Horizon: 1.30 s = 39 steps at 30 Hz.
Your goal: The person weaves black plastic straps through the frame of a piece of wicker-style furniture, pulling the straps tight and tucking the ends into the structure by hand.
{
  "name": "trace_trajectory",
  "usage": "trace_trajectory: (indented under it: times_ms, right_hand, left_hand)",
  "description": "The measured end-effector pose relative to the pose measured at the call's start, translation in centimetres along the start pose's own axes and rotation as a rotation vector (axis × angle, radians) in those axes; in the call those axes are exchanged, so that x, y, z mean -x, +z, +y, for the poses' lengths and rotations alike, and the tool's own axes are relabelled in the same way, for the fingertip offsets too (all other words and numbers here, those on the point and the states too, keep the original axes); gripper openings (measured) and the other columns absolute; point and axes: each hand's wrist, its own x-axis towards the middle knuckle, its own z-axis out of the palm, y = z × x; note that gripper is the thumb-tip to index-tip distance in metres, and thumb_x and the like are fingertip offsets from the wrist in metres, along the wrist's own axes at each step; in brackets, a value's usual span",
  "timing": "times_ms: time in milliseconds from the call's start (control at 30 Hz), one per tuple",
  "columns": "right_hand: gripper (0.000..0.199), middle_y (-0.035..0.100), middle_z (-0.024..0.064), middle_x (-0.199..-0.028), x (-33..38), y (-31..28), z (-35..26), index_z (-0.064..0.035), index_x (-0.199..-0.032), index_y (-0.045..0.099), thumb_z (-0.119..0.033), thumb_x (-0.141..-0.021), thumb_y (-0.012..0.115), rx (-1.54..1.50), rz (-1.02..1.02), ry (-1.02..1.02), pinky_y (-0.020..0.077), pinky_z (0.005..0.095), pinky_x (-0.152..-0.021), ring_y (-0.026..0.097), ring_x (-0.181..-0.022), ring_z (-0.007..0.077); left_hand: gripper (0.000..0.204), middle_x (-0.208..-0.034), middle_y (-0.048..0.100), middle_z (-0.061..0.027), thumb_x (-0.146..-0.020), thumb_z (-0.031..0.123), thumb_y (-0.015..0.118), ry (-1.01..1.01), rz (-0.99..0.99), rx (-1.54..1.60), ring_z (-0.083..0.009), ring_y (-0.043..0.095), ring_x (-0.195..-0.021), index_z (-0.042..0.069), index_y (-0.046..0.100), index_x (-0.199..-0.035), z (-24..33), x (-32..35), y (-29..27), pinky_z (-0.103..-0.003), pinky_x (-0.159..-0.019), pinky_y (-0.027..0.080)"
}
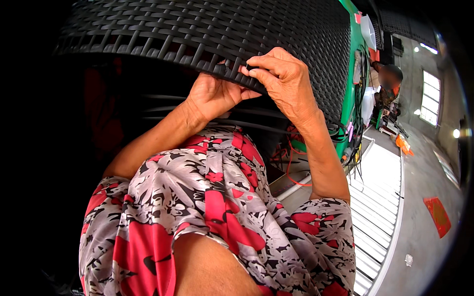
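Here on my feed, the black woven panel (222, 29) spans the top, its edge above the person's lap. My right hand (286, 81) pinches a dark strip (252, 69) at that edge; my left hand (213, 93) cups underneath, fingertips partly hidden, grip impossible to tell. Rightward: green frame (351, 91), then white slats (377, 197).

No words — or numbers — can be read.
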Motion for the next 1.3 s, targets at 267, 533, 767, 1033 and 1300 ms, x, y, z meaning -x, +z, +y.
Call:
trace_trajectory:
  times_ms: [267, 533, 767, 1033, 1300]
  right_hand:
    - [0.003, 0.061, 0.0066, -0.078, -0.9, 0.5, -1.5, 0.0015, -0.081, 0.062, -0.002, -0.08, 0.062, -0.346, -0.067, 0.159, 0.0483, 0.0246, -0.054, 0.06, -0.058, 0.0113]
    - [0.013, 0.06, 0.0174, -0.06, -4.0, 0.8, -4.0, 0.0047, -0.073, 0.059, -0.007, -0.078, 0.057, -0.065, -0.219, 0.241, 0.0495, 0.0342, -0.054, 0.063, -0.056, 0.0268]
    - [0.012, 0.056, 0.0102, -0.052, -7.7, 2.3, -4.0, 0.0053, -0.068, 0.057, -0.004, -0.074, 0.061, 0.178, -0.394, -0.003, 0.0443, 0.0277, -0.041, 0.057, -0.045, 0.0141]
    - [0.009, 0.061, 0.0188, -0.068, -5.6, 1.4, -4.6, 0.0028, -0.074, 0.064, -0.005, -0.072, 0.061, 0.18, -0.274, -0.046, 0.0504, 0.0402, -0.062, 0.061, -0.066, 0.0373]
    - [0.01, 0.057, 0.0128, -0.081, -3.6, 2.9, -3.8, -0.0003, -0.084, 0.065, -0.004, -0.076, 0.065, 0.009, -0.069, -0.092, 0.0495, 0.0355, -0.064, 0.061, -0.071, 0.0287]
  left_hand:
    - [0.029, -0.102, 0.064, -0.0067, -0.089, 0.037, 0.056, 0.05, 0.135, -0.032, -0.0224, 0.061, -0.093, 0.011, 0.061, -0.102, 0.9, 0.5, 1.1, -0.049, -0.087, 0.048]
    - [0.022, -0.102, 0.063, -0.0057, -0.087, 0.028, 0.061, 0.161, 0.114, 0.09, -0.0216, 0.06, -0.096, 0.01, 0.062, -0.101, 2.9, 2.1, -0.1, -0.05, -0.089, 0.048]
    - [0.024, -0.106, 0.064, -0.0065, -0.089, 0.028, 0.059, 0.136, -0.036, -0.074, -0.0247, 0.062, -0.1, 0.009, 0.062, -0.103, 3.5, 2.4, -0.2, -0.046, -0.085, 0.051]
    - [0.024, -0.106, 0.063, -0.0067, -0.085, 0.023, 0.059, 0.165, -0.046, 0.079, -0.0249, 0.06, -0.1, 0.008, 0.06, -0.103, 3.6, 2.8, 0.4, -0.049, -0.088, 0.047]
    - [0.028, -0.108, 0.063, -0.0063, -0.086, 0.025, 0.053, 0.202, -0.055, 0.044, -0.0218, 0.058, -0.103, 0.01, 0.059, -0.109, 4.0, 3.2, 0.7, -0.049, -0.092, 0.042]
